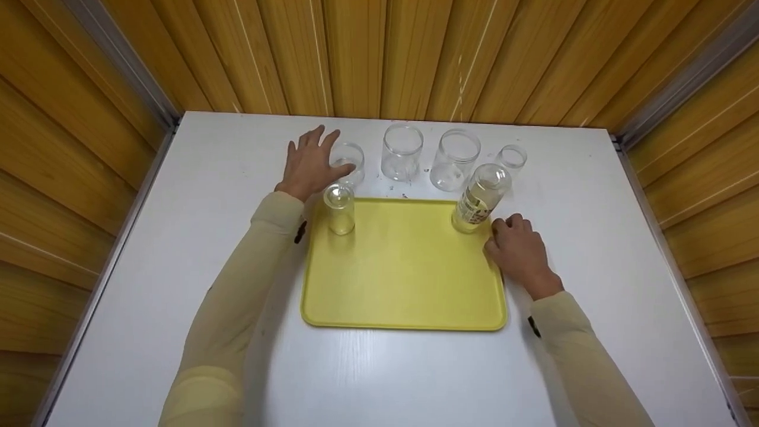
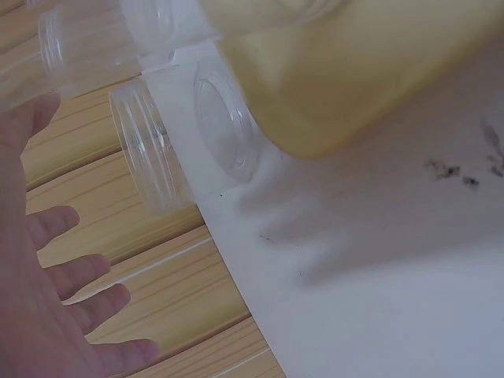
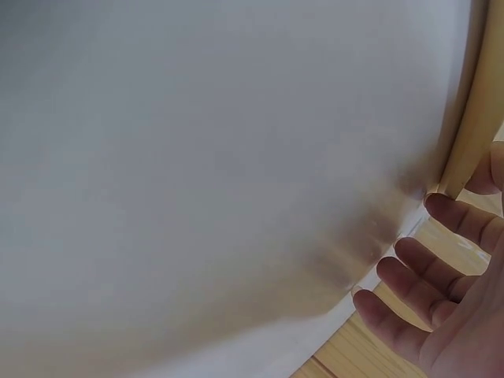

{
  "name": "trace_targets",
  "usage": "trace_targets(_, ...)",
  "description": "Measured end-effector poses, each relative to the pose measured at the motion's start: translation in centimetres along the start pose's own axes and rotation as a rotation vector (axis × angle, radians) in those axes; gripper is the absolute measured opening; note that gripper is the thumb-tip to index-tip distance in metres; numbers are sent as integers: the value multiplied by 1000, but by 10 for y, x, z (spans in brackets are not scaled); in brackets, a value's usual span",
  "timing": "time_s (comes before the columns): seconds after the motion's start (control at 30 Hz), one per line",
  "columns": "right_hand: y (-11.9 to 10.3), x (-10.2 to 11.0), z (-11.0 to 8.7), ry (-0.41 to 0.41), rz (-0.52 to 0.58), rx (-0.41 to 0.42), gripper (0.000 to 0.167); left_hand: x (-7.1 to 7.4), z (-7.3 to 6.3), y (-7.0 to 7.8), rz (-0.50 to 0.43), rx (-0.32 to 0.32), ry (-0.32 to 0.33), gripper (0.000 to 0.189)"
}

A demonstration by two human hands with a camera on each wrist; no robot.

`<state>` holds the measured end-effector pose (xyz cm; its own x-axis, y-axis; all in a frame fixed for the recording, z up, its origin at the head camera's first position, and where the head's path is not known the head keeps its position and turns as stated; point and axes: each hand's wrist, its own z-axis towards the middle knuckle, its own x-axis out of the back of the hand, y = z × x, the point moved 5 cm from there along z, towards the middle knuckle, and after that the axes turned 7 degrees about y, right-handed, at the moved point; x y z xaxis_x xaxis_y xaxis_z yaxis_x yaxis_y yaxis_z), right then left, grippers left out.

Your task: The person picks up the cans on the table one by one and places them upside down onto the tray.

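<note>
Fingers of my left hand [image 1: 310,168] spread beside the leftmost jar [image 1: 356,158], upright behind the tray [image 1: 403,327]; right hand's [image 1: 522,251] bent at tray edge, grip uncertain. I judge: reaching; next calls for closing around the jar.

High over the yellow tray [image 1: 409,267], the head view faces forward and down, sharing the tray's far-left corner with the close left-wrist view; the right-wrist view sits close by its right edge.

2 beige sleeves [image 1: 240,290], 2 dark cuff pieces [image 1: 300,232].
</note>
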<state>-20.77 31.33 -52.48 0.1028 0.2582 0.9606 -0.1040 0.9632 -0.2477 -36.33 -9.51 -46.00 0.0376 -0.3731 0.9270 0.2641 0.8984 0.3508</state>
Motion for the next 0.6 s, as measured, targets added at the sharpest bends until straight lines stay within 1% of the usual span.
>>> trace_targets(0.33,1,1,0,-11,0,3,38,-7,6,2,18,-21,-49,92)
trace_targets(0.6,1,0,0,8,5,6,37,-11,11,4,35,-50,-74,93)
